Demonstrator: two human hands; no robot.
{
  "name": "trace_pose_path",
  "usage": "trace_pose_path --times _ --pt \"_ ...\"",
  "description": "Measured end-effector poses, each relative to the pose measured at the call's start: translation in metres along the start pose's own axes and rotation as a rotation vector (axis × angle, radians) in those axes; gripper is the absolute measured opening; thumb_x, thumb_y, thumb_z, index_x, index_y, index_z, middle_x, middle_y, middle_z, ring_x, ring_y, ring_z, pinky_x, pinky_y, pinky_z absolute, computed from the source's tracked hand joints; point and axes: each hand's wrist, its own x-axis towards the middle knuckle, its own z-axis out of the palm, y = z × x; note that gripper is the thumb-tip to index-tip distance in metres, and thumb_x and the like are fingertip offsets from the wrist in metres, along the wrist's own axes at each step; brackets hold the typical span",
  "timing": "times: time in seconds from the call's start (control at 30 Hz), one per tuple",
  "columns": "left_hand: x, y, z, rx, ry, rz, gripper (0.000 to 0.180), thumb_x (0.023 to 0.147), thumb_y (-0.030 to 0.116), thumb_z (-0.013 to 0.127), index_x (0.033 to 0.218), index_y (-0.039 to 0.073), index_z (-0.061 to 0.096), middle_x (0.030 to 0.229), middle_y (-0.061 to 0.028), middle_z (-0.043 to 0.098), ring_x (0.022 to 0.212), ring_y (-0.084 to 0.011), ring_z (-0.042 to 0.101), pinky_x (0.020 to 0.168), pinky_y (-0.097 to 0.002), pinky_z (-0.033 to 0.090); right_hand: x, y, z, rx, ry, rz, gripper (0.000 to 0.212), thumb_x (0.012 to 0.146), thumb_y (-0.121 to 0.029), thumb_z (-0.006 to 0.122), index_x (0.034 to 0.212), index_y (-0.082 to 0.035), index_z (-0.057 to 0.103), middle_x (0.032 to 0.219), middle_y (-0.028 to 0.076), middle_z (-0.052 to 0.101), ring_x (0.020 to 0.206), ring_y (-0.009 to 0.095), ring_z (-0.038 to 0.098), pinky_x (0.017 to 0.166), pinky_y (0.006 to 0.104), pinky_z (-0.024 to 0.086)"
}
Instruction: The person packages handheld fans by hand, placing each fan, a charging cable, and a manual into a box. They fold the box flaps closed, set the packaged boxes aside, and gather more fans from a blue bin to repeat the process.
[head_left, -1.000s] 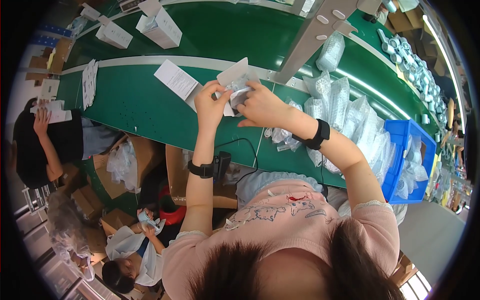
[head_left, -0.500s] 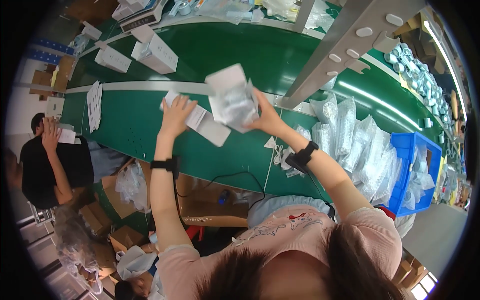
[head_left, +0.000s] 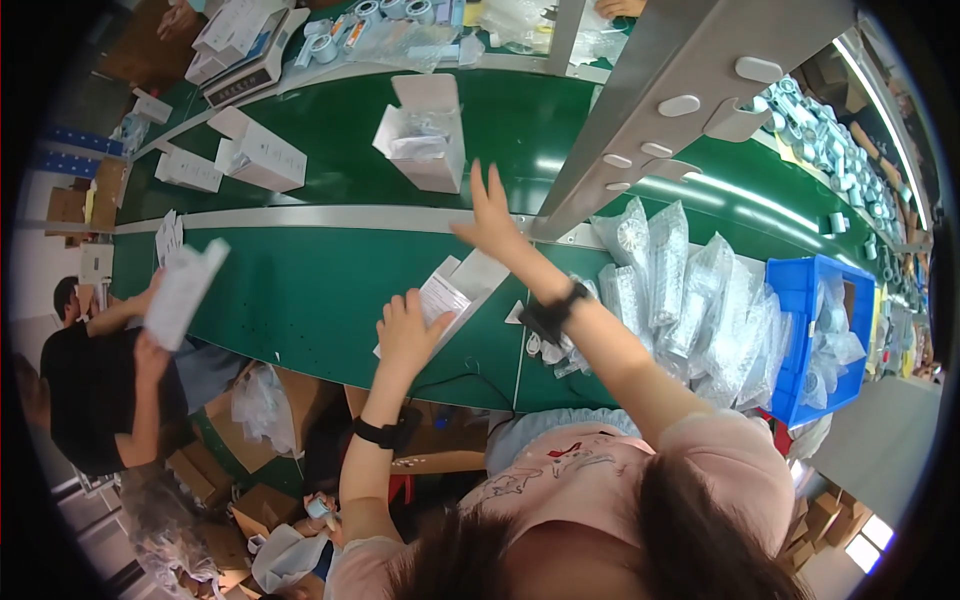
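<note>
My left hand (head_left: 405,335) grips a white carton (head_left: 470,283) with an opened flap, tilted over the near green worktop. Its fingers lie across the carton's printed side. My right hand (head_left: 490,215) is empty, fingers spread, above the metal strip that divides the worktop. Just beyond it, an open white box (head_left: 428,165) stands upright on the far green surface. A clear plastic-wrapped item (head_left: 422,138) shows in that box's mouth, below the raised flap.
Bubble-wrapped parts (head_left: 690,300) lie at the right beside a blue bin (head_left: 800,400). A grey metal post (head_left: 640,130) rises at the right. More white boxes (head_left: 270,158) stand at the far left. At the left, a person in black (head_left: 100,380) handles a white carton (head_left: 185,295).
My right hand has set the filled box down on the far surface and let go. My left hand has drawn its carton nearer and rightward. The person at left now handles a carton over the worktop.
</note>
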Motion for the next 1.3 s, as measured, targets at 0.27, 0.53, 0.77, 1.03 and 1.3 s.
trace_pose_path --times 0.27,0.53,0.77,1.03,1.3 --pt "0.048 -0.042 0.015 -0.622 -0.456 0.328 0.068 0.069 0.022 0.069 0.124 0.002 0.035 0.112 -0.0152 0.047 0.102 -0.025 0.047 0.088 -0.0288 0.037 -0.007 -0.005 -0.218 -0.801 -0.617 0.031 0.021 0.079 -0.018 0.054 0.088 0.0 0.06 0.081 0.022 0.06 0.077 0.036 0.059 0.065 0.0423 0.048" --pt "0.016 0.006 -0.043 -1.163 -0.243 0.175 0.075 0.063 0.015 0.072 0.126 0.003 0.032 0.12 -0.0123 0.041 0.112 -0.022 0.041 0.093 -0.0315 0.034 0.09 0.076 -0.173 -0.145 0.07 0.067 0.046 0.078 -0.029 0.055 0.115 -0.003 0.046 0.106 0.018 0.054 0.095 0.03 0.053 0.078 0.0384 0.043" --pt "0.007 0.038 -0.057 -0.792 0.218 0.376 0.08 0.058 0.011 0.074 0.125 0.007 0.031 0.119 -0.016 0.037 0.112 -0.0314 0.039 0.091 -0.0368 0.035 0.07 0.051 -0.174 -0.244 -0.02 0.236 0.063 0.08 -0.044 0.051 0.128 -0.005 0.037 0.119 0.013 0.05 0.106 0.03 0.048 0.089 0.0429 0.037" --pt "0.007 0.067 -0.017 -0.897 0.338 0.35 0.078 0.055 0.015 0.08 0.118 0.006 0.035 0.12 -0.0157 0.038 0.108 -0.0282 0.042 0.093 -0.036 0.034 0.005 0.077 -0.247 0.934 0.268 0.326 0.038 0.08 -0.016 0.063 0.112 -0.001 0.049 0.103 0.011 0.057 0.091 0.021 0.057 0.075 0.036 0.048" --pt "-0.007 0.111 0.009 -1.002 0.569 0.28 0.076 0.057 0.007 0.079 0.108 0.009 0.022 0.119 -0.0206 0.038 0.106 -0.0343 0.044 0.088 -0.0409 0.038 -0.088 -0.06 -0.171 1.147 0.888 0.13 0.044 0.08 -0.016 0.064 0.114 0.001 0.042 0.105 0.012 0.052 0.095 0.021 0.053 0.08 0.031 0.046"
